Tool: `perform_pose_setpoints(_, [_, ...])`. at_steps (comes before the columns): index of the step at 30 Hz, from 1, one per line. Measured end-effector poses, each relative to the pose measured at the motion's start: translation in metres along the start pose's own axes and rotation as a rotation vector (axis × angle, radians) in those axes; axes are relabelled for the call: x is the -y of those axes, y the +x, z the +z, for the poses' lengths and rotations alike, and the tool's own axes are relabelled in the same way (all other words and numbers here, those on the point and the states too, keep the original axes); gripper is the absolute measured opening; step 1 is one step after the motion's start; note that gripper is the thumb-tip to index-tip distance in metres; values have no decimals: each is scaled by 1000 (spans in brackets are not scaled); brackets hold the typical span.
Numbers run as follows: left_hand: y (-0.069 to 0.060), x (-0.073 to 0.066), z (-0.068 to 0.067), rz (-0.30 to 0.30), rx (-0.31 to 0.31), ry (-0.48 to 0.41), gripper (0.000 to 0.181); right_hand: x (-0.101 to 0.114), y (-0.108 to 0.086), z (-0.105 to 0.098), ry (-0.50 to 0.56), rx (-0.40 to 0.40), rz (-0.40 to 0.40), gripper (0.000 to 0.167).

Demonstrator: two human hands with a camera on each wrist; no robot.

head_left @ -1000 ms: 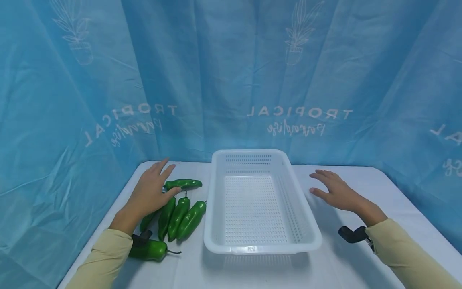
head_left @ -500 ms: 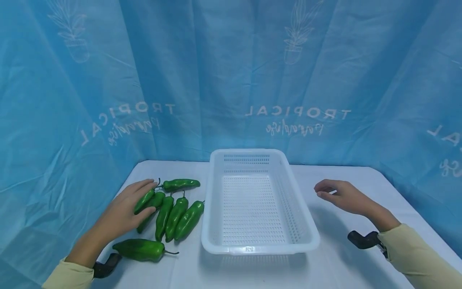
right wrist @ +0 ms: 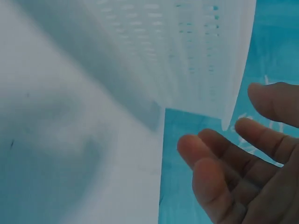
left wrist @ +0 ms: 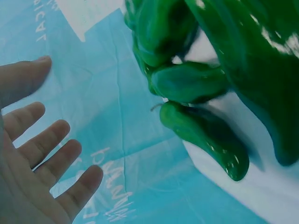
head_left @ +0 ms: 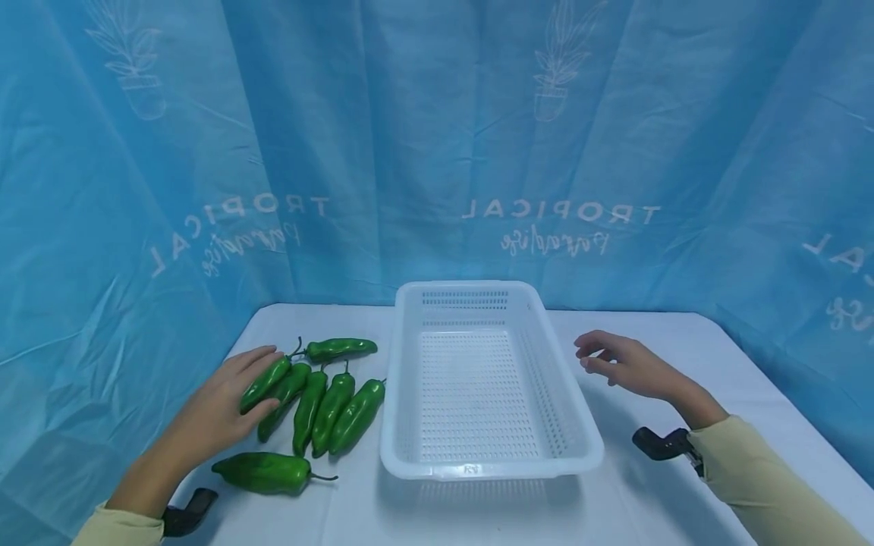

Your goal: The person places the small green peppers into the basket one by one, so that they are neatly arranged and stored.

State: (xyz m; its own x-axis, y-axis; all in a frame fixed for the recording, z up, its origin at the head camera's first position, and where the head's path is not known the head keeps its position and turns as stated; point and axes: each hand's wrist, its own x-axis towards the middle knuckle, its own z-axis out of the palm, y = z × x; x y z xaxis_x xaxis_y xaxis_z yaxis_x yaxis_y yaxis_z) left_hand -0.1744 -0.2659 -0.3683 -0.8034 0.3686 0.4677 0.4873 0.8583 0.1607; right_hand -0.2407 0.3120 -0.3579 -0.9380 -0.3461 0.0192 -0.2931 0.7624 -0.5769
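My left hand point(head_left: 221, 398) is over the left side of the table, beside the leftmost green chili pepper point(head_left: 265, 384). In the left wrist view its fingers are spread and apart from the peppers, holding nothing. More green peppers lie close by: a row of several point(head_left: 333, 413), one across the back point(head_left: 341, 348) and a big one in front point(head_left: 265, 472). To the right of the white plastic basket point(head_left: 492, 472), my right hand point(head_left: 635, 368) hovers with fingers loosely bent. Nothing is between them in the right wrist view, where the basket's perforated side point(right wrist: 187, 56) shows.
A white cloth point(head_left: 341, 516) covers the table. Blue printed curtains point(head_left: 437, 152) hang at the back and both sides, near the table's edges. Nothing lies inside the basket. A black wrist camera point(head_left: 190, 514) hangs under the left wrist, another point(head_left: 661, 444) under the right.
My left hand has drawn back left and toward me, from above the peppers to beside the leftmost one. The right hand's fingers have bent a little; it shifted right, then back left.
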Motion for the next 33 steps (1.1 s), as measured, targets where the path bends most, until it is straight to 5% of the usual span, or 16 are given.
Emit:
perform_pose_setpoints(5, [-7, 2, 3, -10, 25, 12, 70, 3, 10, 1, 227, 84, -4, 51])
perform_pose_setpoints(13, [-18, 1, 6, -117, 5, -228, 63, -4, 28, 8, 433, 151, -8, 55])
perform_pose_setpoints(17, [-21, 1, 8, -153, 21, -271, 60, -9, 37, 10, 522, 184, 6, 53])
perform_pose_setpoints(28, [-28, 2, 14, -239, 22, -270, 56, -15, 49, 16, 652, 169, 76, 55])
perform_pose_setpoints(33, [-28, 3, 16, -233, -38, -257, 53, -12, 49, 13, 680, 213, 89, 51])
